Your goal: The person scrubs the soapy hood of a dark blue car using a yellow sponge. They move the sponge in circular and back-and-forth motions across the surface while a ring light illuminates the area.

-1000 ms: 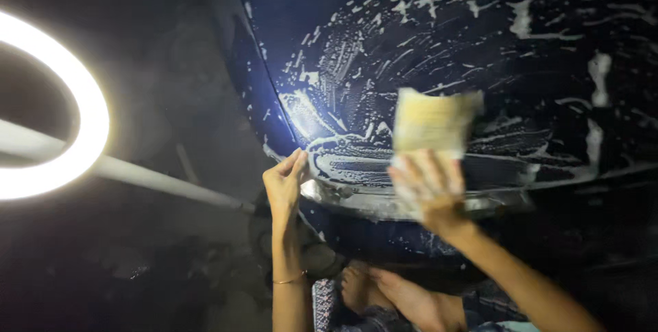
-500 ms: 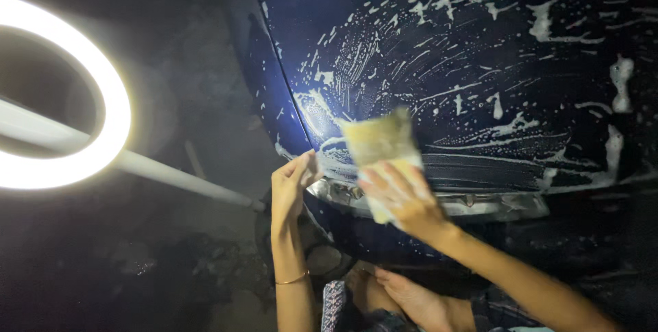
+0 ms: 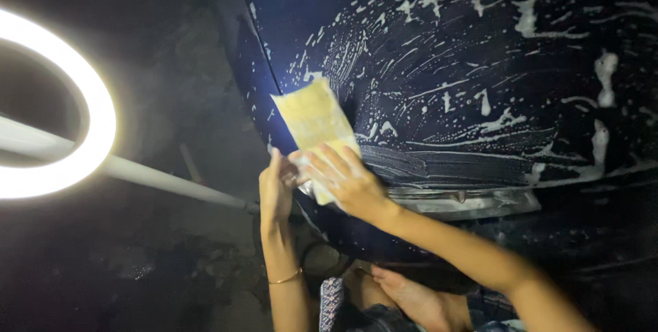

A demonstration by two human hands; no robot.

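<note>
A dark blue car panel [image 3: 466, 65], streaked with white soap suds, fills the upper right. My right hand [image 3: 346, 181] presses a yellow sponge [image 3: 314, 123] flat against the panel near its left edge. My left hand [image 3: 276, 185] rests with flat fingers on the panel's lower left corner, touching the sponge's bottom edge. A thin gold bangle sits on my left wrist. A pale trim strip [image 3: 466, 202] runs along the panel's lower edge.
A bright ring light [image 3: 75, 161] on a white pole [image 3: 171, 182] glows at the left. Dark, wet ground lies below. My bare foot [image 3: 411, 298] shows at the bottom centre under the car.
My right hand has slid the sponge leftward across the panel, from the middle to the left edge. My left hand has stayed at the lower corner.
</note>
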